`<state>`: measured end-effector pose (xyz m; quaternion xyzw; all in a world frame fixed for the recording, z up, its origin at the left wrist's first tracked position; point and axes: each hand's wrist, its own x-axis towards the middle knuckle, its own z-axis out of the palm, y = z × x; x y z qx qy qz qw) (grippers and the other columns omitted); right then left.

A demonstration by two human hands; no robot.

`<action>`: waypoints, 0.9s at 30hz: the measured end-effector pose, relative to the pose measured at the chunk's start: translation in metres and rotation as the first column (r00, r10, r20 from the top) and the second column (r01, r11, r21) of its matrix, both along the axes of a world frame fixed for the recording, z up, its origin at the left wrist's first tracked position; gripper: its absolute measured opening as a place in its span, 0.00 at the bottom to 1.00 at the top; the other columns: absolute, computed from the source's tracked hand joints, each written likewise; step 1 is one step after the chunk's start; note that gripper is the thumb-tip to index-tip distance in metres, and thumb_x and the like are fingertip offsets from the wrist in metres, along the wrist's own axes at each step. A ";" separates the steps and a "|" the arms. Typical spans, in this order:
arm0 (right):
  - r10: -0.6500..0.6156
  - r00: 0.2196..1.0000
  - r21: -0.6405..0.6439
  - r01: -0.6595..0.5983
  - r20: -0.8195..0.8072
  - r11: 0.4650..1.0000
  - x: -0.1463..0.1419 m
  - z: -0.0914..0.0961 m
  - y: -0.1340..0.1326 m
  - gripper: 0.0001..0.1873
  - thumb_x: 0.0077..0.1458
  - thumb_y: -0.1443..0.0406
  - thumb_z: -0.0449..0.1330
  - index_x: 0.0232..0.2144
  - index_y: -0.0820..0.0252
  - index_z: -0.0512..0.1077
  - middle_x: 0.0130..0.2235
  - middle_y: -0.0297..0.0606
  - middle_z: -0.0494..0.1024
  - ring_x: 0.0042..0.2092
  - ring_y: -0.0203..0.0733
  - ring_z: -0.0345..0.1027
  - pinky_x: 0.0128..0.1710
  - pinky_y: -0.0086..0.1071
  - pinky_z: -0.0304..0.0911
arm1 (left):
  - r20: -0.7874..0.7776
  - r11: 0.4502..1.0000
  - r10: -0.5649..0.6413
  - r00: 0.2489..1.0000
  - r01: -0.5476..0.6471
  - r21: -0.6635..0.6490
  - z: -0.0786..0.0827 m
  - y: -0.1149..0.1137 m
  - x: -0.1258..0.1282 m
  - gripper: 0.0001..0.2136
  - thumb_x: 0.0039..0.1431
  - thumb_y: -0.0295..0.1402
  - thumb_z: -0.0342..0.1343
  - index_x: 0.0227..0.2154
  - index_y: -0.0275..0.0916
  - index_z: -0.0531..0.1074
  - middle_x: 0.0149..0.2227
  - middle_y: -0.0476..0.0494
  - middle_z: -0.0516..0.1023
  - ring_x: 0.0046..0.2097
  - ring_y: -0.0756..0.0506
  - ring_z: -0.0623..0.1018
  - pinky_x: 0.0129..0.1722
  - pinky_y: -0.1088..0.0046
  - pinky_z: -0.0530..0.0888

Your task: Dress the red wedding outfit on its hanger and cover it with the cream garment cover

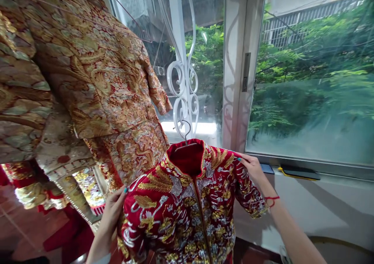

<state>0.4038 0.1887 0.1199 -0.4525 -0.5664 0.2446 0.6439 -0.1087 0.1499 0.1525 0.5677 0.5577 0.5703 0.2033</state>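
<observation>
A red jacket (187,213) with gold and silver embroidery hangs on a thin hanger (187,133), whose metal hook rises from the stand-up collar. Its front is closed down the middle. At the jacket's left shoulder seam, my left hand (112,207) is closed with the thumb on top, gripping the cloth. My right hand (250,166) pinches the opposite shoulder between thumb and fingers. Most of the fingers on both hands are hidden behind the fabric. The jacket's lower part runs out of the frame.
Large gold-and-red embroidered garments (113,81) hang close on the left. A white scrolled metal stand (179,73) rises behind the hanger hook. Windows (309,112) fill the back and right, above a white wall. A dark flat object with a yellow edge (299,173) lies on the sill.
</observation>
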 end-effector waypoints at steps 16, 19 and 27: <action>0.250 0.968 -0.127 -0.244 0.036 0.961 -0.007 0.015 0.006 0.35 0.50 0.46 0.64 0.57 0.55 0.69 0.57 0.47 0.74 0.56 0.51 0.68 0.56 0.43 0.63 | 0.122 0.977 0.147 0.982 -0.163 0.137 -0.051 -0.042 -0.001 0.34 0.54 0.57 0.52 0.58 0.42 0.64 0.56 0.38 0.73 0.54 0.37 0.74 0.52 0.60 0.73; 0.209 0.965 -0.027 -0.208 0.159 0.978 -0.025 0.038 0.009 0.33 0.53 0.47 0.61 0.57 0.54 0.69 0.59 0.45 0.72 0.59 0.51 0.65 0.59 0.43 0.60 | -0.095 0.989 0.108 0.990 -0.097 0.110 -0.034 -0.044 0.011 0.35 0.50 0.51 0.60 0.60 0.42 0.63 0.58 0.37 0.71 0.59 0.34 0.71 0.58 0.56 0.68; -0.243 0.905 0.155 0.200 0.349 0.967 -0.051 0.008 -0.029 0.23 0.59 0.51 0.55 0.51 0.53 0.72 0.55 0.42 0.74 0.56 0.52 0.65 0.62 0.49 0.53 | -0.076 0.829 0.522 0.850 -0.484 0.279 -0.073 -0.063 0.033 0.17 0.58 0.43 0.50 0.45 0.38 0.71 0.44 0.40 0.74 0.49 0.38 0.74 0.55 0.56 0.70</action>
